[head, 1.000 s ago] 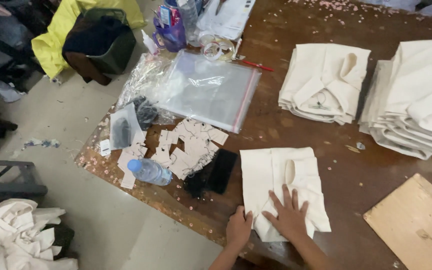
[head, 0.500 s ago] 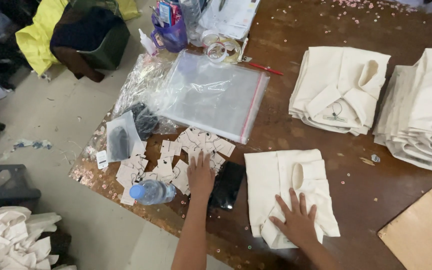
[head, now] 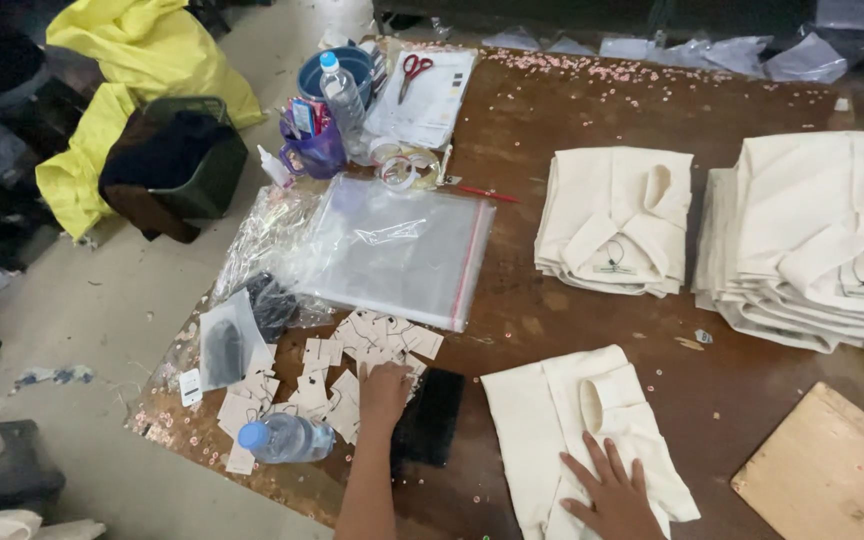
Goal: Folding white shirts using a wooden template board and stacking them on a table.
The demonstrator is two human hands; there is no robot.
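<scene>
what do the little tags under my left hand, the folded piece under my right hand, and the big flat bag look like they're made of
Tags: likely thin card, matte beige, flat with stiff cut edges.
Folded piece: woven cloth, probably cotton, matte cream, with soft creases.
Bag: clear plastic film, glossy and see-through, with a red strip along one edge.

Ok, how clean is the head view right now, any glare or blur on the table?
Head view: mostly sharp; glare on the clear zip bags; cream folded shirts bright but readable; left hand on paper tags slightly soft; floor corners dim.
</scene>
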